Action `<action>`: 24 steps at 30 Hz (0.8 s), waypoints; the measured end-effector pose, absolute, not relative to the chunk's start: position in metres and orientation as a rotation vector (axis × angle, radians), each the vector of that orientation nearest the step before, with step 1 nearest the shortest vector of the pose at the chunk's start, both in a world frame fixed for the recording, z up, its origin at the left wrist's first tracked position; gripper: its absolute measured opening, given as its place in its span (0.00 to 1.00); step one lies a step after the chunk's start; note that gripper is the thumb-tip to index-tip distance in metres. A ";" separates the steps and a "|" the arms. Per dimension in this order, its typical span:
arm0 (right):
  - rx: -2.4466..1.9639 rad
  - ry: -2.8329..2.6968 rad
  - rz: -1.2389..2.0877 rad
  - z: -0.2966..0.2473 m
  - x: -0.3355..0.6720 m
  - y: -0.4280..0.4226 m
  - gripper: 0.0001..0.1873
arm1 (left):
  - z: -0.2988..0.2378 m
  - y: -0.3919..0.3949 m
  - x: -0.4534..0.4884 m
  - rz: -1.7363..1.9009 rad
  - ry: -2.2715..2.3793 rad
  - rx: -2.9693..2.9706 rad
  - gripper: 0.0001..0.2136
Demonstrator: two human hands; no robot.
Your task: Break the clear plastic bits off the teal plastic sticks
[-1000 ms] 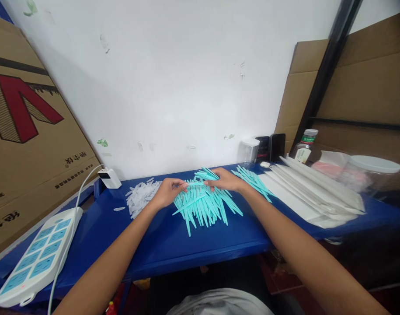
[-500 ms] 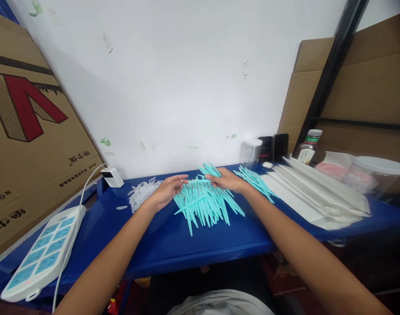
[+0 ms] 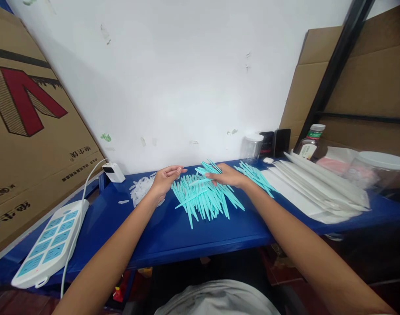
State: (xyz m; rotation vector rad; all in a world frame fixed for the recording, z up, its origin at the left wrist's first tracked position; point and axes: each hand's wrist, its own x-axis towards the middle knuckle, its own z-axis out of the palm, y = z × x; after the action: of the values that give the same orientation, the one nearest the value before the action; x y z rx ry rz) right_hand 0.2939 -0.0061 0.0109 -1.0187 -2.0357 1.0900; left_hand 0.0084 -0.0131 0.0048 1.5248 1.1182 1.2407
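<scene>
My right hand [image 3: 227,176] is closed around a small bunch of turquoise eyebrow razors [image 3: 209,166], with one razor sticking out to the left under the thumb. Below it spreads a loose heap of the same slim, tapered razors [image 3: 203,203] on the blue table. My left hand [image 3: 168,178] hovers between that heap and a pile of clear plastic caps [image 3: 140,189]. Its thumb and fingers are pinched together; anything between the fingertips is too small to make out. Just right of my right hand lies a separate row of razors [image 3: 255,177].
White sleeves or sheets [image 3: 321,190] are stacked at the right, near a lidded tub [image 3: 383,164] and a bottle [image 3: 309,142]. A clear jar [image 3: 252,148] and two phones [image 3: 281,142] stand by the wall. At left are a power strip [image 3: 52,245], a white charger [image 3: 113,172] and a large carton [image 3: 39,144].
My left hand has drawn slightly up and away from the razor in my right hand, its fingers closing into a pinch. The right hand keeps its bunch. The view has shifted slightly.
</scene>
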 end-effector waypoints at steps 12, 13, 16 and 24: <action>-1.051 -1.975 1.172 0.009 0.292 -0.007 0.26 | -0.001 -0.013 0.015 1.258 0.984 1.338 0.25; -1.058 -1.962 1.171 0.009 0.292 -0.006 0.26 | -0.001 -0.014 0.016 1.260 0.986 1.332 0.24; -1.069 -1.931 1.165 0.007 0.293 -0.005 0.25 | -0.001 -0.015 0.017 1.268 1.007 1.316 0.23; -1.080 -1.990 1.203 0.010 0.290 -0.008 0.23 | 0.000 -0.017 0.016 1.152 0.993 1.480 0.27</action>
State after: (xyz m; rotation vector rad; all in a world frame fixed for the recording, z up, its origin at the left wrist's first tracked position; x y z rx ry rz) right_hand 0.2900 -0.0084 0.0096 -1.0800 -1.9904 1.2033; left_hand 0.0161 -0.0166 -0.0002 1.4800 0.9934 1.1522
